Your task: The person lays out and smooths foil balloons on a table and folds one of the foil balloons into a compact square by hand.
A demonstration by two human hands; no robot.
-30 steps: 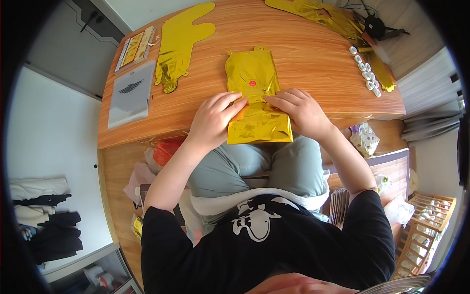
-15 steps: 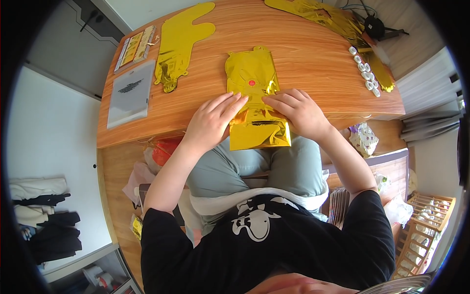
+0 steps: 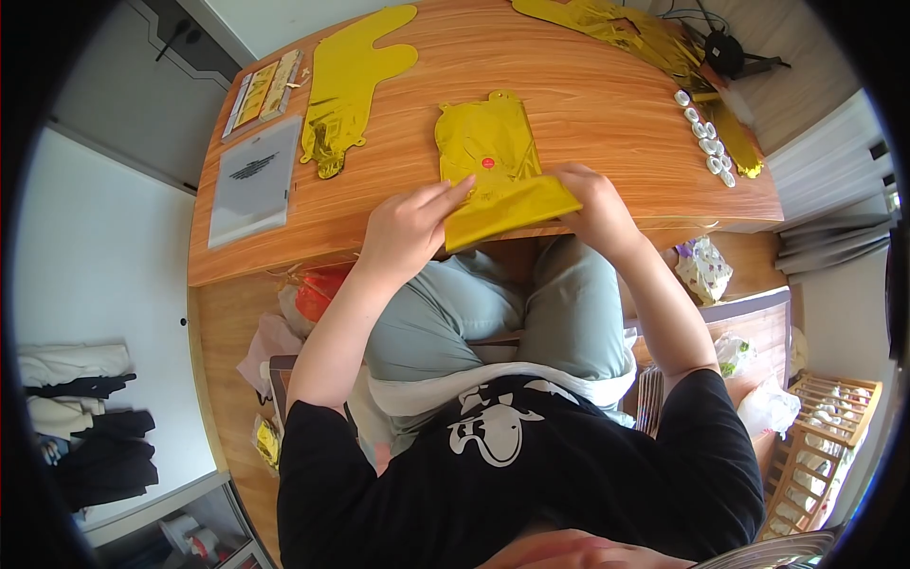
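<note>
A flat gold foil balloon [image 3: 488, 128] with a small red round sticker lies at the middle of the table's near edge. Its near end is folded up into a straight-edged flap, lifted slightly at the right. My left hand [image 3: 406, 228] grips the flap's left side, index finger stretched over the foil and thumb hidden. At the flap's right corner, my right hand [image 3: 597, 211] pinches the foil with curled fingers.
Another flat gold foil balloon [image 3: 346, 81] lies at the far left, beside a clear plastic sleeve [image 3: 254, 180] and a flat box [image 3: 261, 95]. More gold foil [image 3: 630, 33] and several small white rolls [image 3: 706, 133] are along the right. A black device [image 3: 725, 52] stands in the far right corner.
The balloon's near end, which hung over the table edge toward my lap, has been lifted and folded upward. My right hand has gone from resting on the foil to pinching its corner.
</note>
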